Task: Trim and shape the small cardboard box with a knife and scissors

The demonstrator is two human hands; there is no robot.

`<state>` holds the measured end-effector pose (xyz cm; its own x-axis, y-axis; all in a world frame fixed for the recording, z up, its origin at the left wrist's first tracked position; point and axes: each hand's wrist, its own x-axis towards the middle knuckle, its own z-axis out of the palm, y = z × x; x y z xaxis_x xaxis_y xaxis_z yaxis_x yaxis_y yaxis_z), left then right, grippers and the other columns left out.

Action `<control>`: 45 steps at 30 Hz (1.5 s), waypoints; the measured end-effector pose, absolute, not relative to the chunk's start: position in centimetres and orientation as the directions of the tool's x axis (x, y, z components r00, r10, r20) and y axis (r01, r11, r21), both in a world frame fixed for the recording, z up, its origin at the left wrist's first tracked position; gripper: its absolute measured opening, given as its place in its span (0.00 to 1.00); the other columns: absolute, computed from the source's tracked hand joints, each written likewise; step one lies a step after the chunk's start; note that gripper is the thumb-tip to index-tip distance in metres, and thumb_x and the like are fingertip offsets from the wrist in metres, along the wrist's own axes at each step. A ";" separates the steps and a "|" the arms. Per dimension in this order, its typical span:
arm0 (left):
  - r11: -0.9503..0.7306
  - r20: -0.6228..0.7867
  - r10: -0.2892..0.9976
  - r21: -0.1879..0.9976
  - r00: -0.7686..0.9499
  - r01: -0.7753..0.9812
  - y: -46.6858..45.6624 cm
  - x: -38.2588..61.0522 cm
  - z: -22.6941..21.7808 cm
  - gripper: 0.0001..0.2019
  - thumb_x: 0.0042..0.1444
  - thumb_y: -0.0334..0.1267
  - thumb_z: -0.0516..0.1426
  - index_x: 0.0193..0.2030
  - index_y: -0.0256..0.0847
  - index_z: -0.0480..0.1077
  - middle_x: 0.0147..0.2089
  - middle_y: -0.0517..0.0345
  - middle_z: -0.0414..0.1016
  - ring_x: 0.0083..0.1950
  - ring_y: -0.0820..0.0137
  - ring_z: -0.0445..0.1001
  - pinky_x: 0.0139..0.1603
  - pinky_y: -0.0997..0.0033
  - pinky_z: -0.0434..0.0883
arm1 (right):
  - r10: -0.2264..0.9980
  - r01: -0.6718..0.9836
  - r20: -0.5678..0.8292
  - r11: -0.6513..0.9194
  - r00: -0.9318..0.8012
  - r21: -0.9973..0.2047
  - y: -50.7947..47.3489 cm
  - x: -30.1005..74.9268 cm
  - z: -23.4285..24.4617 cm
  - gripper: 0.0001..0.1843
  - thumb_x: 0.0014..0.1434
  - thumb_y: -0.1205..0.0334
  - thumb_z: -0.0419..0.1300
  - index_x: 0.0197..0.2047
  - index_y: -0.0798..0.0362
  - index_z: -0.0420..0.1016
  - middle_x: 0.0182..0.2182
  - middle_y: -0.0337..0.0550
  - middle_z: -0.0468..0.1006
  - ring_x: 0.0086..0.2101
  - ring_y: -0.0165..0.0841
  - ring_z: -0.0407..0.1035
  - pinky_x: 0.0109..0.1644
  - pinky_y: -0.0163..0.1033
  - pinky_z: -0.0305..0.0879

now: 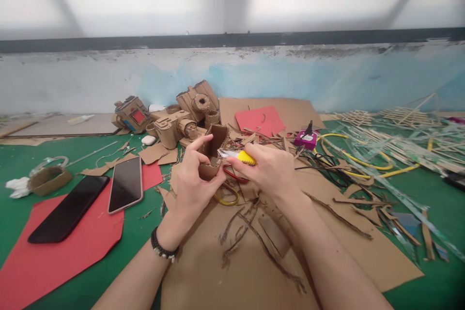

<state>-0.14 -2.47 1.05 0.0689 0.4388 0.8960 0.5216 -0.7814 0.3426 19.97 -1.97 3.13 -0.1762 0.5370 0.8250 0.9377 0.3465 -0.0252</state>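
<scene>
Probably light, stiff yet crushable, the cardboard box (217,142) at mid-frame is best held near its corners; the left hand (194,173) pinches its walls, the right hand (271,168) closes round a yellow cutter (247,157), blade at the rim

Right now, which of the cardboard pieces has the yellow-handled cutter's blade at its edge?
The open hollow box in the left hand; the cardboard camera models behind it stand clear of the cutter.

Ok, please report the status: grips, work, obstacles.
Left grip on open cardboard box. Right grip on yellow utility knife, blade at box edge. Loose cardboard scraps nearby.
</scene>
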 end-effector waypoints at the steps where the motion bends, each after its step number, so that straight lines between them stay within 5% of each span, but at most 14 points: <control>1: -0.777 0.896 0.438 0.340 0.067 0.530 -2.5 -0.2 1.0 0.19 0.63 0.31 0.68 0.42 0.48 0.59 0.67 0.40 0.79 0.68 0.54 0.80 0.59 0.53 0.82 | 0.539 0.929 0.821 0.370 -0.189 -0.030 -2.1 19.9 3.1 0.45 0.74 0.24 0.42 0.24 0.51 0.74 0.18 0.42 0.75 0.21 0.30 0.63 0.28 0.39 0.42; 8: -0.774 0.890 0.449 0.346 0.076 0.530 -2.3 -0.5 0.8 0.19 0.61 0.29 0.67 0.42 0.48 0.58 0.67 0.39 0.78 0.68 0.54 0.80 0.57 0.53 0.83 | 0.573 0.878 0.786 0.472 -0.233 -0.084 -3.0 19.7 3.1 0.44 0.75 0.24 0.43 0.24 0.51 0.71 0.19 0.40 0.75 0.22 0.28 0.64 0.28 0.39 0.43; 30: -0.763 0.891 0.450 0.355 0.051 0.540 -2.5 0.2 1.1 0.19 0.62 0.28 0.66 0.43 0.48 0.59 0.68 0.37 0.78 0.71 0.54 0.78 0.61 0.53 0.82 | 0.500 0.955 0.851 0.297 -0.160 0.005 -3.1 19.1 3.4 0.45 0.76 0.25 0.43 0.24 0.52 0.73 0.18 0.42 0.74 0.21 0.29 0.61 0.27 0.39 0.41; 38: -0.747 0.895 0.444 0.341 0.046 0.570 -2.7 0.3 1.0 0.19 0.63 0.30 0.67 0.41 0.48 0.58 0.68 0.38 0.78 0.70 0.54 0.79 0.60 0.55 0.82 | 0.528 0.932 0.826 0.361 -0.200 -0.006 -3.1 19.8 3.6 0.45 0.76 0.26 0.42 0.23 0.52 0.72 0.18 0.40 0.73 0.21 0.28 0.62 0.27 0.38 0.42; 45: -0.766 0.887 0.458 0.357 0.063 0.535 -2.7 0.4 1.5 0.18 0.62 0.28 0.66 0.42 0.48 0.59 0.68 0.40 0.79 0.71 0.54 0.79 0.63 0.53 0.81 | 0.614 0.966 0.782 0.249 -0.103 -0.068 -2.6 20.0 3.4 0.47 0.71 0.20 0.42 0.24 0.51 0.74 0.20 0.43 0.75 0.22 0.29 0.60 0.28 0.39 0.40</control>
<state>0.36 -2.66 1.52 0.0630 0.4575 0.8870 0.5354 -0.7655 0.3569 20.05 -2.57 3.40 -0.1034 0.6140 0.7825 0.9662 0.2488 -0.0675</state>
